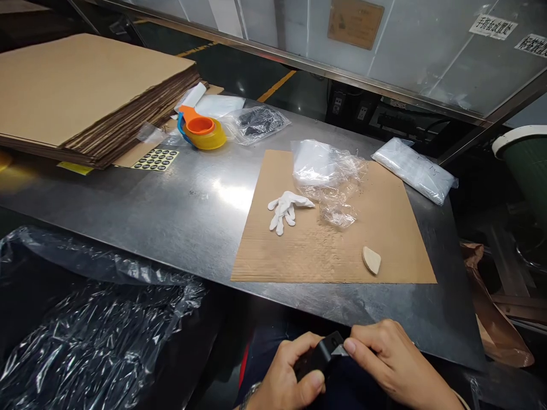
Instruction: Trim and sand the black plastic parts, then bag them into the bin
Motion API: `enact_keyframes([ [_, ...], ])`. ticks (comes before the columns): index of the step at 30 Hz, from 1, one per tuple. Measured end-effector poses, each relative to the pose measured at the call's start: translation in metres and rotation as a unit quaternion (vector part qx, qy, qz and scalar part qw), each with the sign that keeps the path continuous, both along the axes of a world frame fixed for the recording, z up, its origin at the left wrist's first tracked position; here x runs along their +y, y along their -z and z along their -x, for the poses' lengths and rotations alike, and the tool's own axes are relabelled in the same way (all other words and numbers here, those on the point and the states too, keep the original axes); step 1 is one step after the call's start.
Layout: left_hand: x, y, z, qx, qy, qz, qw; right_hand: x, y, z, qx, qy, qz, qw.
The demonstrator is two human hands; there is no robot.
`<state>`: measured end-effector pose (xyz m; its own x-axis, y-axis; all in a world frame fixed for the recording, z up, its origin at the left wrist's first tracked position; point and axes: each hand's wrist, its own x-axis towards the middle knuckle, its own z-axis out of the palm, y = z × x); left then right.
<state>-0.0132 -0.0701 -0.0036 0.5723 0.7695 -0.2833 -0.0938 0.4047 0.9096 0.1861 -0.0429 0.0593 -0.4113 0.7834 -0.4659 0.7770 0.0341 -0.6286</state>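
We hold a small black part (318,356) low in front of us, below the near edge of the metal table (171,216). Our left hand (284,376) is closed around it, with the thumb pressed on its lower side and the fingers curled over the top. Our right hand (393,361) comes from the other side; its fingertips pinch the upper right corner of the part, where a small pale bit shows. We cannot tell what this pale bit is.

On the table, well apart from our hands, lies a flat cardboard sheet (384,228). A white glove (285,208) lies on it, and just beside the glove a crumpled clear plastic bag (327,173). Near the front edge of the sheet there is a small beige wedge (371,260). To the right of the sheet, a sealed white packet (414,169) rests on the bare metal.

At the far left a stack of cardboard (81,91) sits on the table. Beside it we see a yellow tape roll in an orange dispenser (204,130), a sheet of round black stickers (156,159) and a clear bag with dark contents (258,122). Black plastic film (85,330) fills the lower left, below the table.
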Motion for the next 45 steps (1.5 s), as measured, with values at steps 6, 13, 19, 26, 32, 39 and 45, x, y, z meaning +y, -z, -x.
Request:
enact_keyframes([
  [6, 0.003, -0.004, 0.002, 0.005, 0.009, -0.046, 0.999, 0.0, -0.001, -0.001, 0.007, -0.005, 0.002, 1.0],
  [13, 0.001, -0.001, 0.003, 0.007, 0.009, -0.063, 0.998, 0.0, -0.005, -0.001, -0.003, -0.027, 0.015, 1.0],
  [19, 0.002, 0.002, 0.004, -0.003, 0.001, -0.079, 0.997, 0.002, -0.007, -0.003, 0.008, -0.039, 0.024, 0.999],
  [26, 0.001, 0.003, 0.003, -0.005, 0.0, -0.06, 0.998, 0.002, -0.005, -0.006, 0.062, 0.01, 0.008, 0.998],
  [32, -0.003, 0.005, -0.001, -0.026, 0.006, 0.035, 0.999, -0.001, 0.005, 0.002, 0.21, 0.064, -0.064, 0.973],
  [39, -0.001, 0.001, 0.001, -0.006, -0.015, -0.025, 1.0, -0.007, 0.013, 0.023, 0.234, 0.002, -0.278, 0.932],
  [45, -0.002, 0.007, 0.004, 0.058, -0.096, -0.17, 0.979, -0.012, 0.018, 0.027, 0.228, 0.018, -0.357, 0.906],
])
